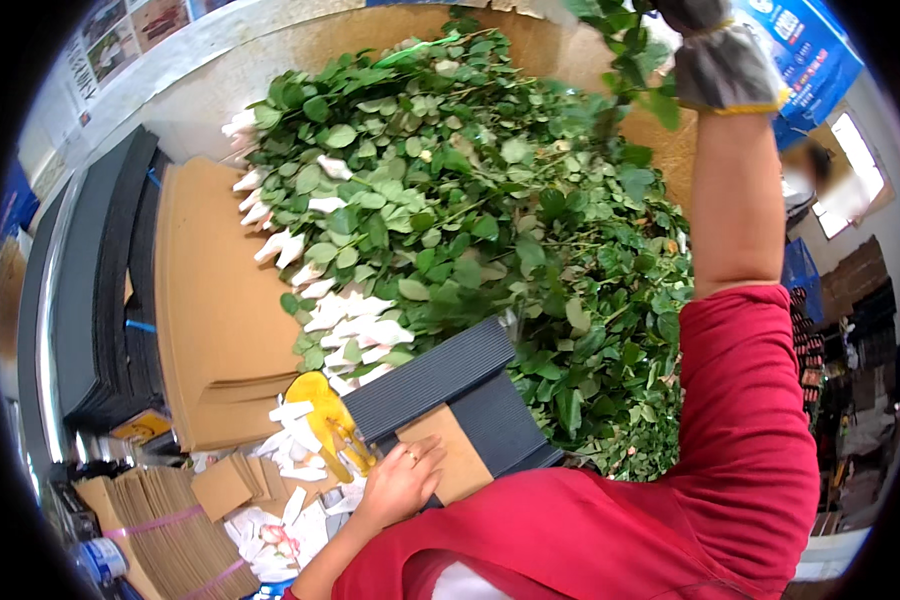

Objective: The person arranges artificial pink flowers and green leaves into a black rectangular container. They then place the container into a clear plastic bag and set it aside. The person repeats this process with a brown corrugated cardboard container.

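And up goes the right hand [698,20], gloved in grey with a yellow-edged cuff, high at the upper right and clamped on a leafy stem [630,50]; the picture's edge cuts off part of the grip, so I cannot tell how each finger sits. The stem's leaves, a little blurred, hang just left of the glove, above the big heap of green stems [490,200] filling the middle. Down low, well apart from its partner, the left hand [407,478] is bare, a ring on one finger, lying palm down with fingers extended on a tan cardboard piece [457,455]. That piece rests against black corrugated board [435,378], angled across the heap's near edge. Just beside it, here's a yellow glove [320,405], near loose white sleeves [295,435]. White-wrapped tips [355,318] line the heap's left side, facing a large brown cardboard sheet [220,290]. Farther left stands a stack of dark sheets [95,300], and below, at lower left, brown cardboard pieces [160,500] bundled with pink strapping.
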`<state>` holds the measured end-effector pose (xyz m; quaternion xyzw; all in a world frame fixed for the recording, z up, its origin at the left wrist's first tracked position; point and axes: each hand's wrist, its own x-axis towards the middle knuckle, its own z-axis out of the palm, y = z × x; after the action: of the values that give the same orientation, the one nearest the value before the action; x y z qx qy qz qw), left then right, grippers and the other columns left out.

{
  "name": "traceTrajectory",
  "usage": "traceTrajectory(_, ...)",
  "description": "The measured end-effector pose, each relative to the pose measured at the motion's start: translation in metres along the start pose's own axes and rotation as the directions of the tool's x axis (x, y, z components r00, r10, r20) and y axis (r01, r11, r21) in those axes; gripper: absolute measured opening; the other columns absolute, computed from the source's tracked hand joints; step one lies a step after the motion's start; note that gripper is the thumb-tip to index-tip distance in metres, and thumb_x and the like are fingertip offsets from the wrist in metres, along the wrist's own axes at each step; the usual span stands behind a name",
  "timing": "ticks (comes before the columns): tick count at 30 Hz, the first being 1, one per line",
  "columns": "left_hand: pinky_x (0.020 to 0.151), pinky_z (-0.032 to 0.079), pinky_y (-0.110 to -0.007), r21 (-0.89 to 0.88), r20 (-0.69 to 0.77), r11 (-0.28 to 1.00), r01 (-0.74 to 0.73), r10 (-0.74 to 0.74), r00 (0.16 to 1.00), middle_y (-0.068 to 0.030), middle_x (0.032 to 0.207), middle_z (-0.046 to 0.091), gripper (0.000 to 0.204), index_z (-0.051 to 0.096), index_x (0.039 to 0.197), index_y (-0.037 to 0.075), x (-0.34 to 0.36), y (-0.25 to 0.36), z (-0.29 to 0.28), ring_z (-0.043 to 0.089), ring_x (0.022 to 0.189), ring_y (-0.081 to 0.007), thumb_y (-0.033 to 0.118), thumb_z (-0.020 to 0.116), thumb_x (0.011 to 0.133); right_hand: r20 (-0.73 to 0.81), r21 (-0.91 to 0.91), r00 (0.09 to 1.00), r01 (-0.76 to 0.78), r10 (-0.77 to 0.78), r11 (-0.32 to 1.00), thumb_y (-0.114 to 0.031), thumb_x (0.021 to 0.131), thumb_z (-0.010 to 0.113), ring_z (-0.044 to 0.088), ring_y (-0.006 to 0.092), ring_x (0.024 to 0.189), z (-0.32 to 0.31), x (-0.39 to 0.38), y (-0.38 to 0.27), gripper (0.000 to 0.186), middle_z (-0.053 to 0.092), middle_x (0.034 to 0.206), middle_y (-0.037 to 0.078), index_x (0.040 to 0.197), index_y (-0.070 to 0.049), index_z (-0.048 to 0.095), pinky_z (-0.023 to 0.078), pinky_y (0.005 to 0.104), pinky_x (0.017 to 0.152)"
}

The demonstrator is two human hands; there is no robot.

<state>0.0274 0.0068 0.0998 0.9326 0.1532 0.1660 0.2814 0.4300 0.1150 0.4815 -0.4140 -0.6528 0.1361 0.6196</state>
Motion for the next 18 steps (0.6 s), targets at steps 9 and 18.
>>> traceTrajectory(9,0.078,0.056,-0.03,-0.107,-0.073,0.994,-0.029,0.021,0.997,-0.0019,0.118,0.067,0.033,0.066,0.112,0.01,-0.02,-0.013,0.008,0.066,0.098,-0.0198,0.011,0.071,0.08,0.406,-0.872,0.817,0.212,0.41,0.441,-0.028,0.083,0.07,0.069,0.0303,0.082,0.123,-0.062,0.083,0.026,0.071,0.087,0.013,0.101,-0.01,0.07,0.055,0.0413,0.073)
traceTrajectory(18,0.065,0.053,-0.037,0.041,-0.655,0.918,0.396,-0.274,0.704,-0.0134,0.087,0.068,0.022,0.068,0.1,0.002,0.0,-0.077,-0.058,0.067,0.076,-0.0295,-0.006,0.063,0.081,0.424,-0.898,0.673,0.225,0.606,0.379,-0.017,0.078,0.067,0.068,0.0362,0.091,0.102,-0.211,0.332,0.042,0.07,0.1,0.014,0.118,-0.013,0.061,0.056,0.0467,0.075)
